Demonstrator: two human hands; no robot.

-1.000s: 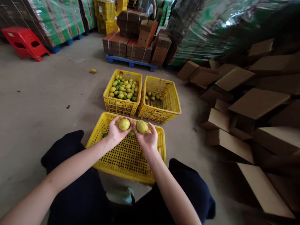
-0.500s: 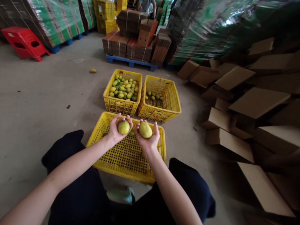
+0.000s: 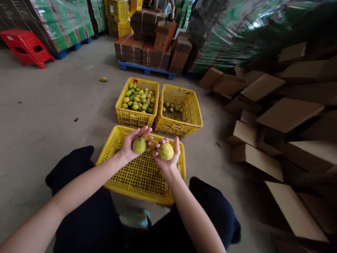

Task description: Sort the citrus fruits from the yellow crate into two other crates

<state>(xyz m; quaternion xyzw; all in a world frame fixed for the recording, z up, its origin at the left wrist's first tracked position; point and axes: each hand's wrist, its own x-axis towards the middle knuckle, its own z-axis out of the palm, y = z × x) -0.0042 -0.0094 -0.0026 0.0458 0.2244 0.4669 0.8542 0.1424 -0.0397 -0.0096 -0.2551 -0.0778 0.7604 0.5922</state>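
Note:
In my left hand [image 3: 129,147] lies a greenish-yellow lemon [image 3: 139,145], cupped in the palm with the fingers partly curled. My right hand [image 3: 171,163] holds a yellower lemon [image 3: 165,151], its fingers bent around the far side. Both hands are palm up above the near yellow crate [image 3: 142,188], side by side and a little apart. A few green fruits lie at the far end of that crate, mostly hidden by my hands.
Beyond stand a yellow crate [image 3: 135,118] full of yellow and green lemons and another crate [image 3: 179,129] with several at its far left. One lemon [image 3: 104,79] lies on the floor. Cardboard boxes [image 3: 289,114] heap up at right; a red stool [image 3: 27,47] stands far left.
Both lemons have turned in my hands, the right one now showing its end. My left fingers have stretched out more. The crates have not moved.

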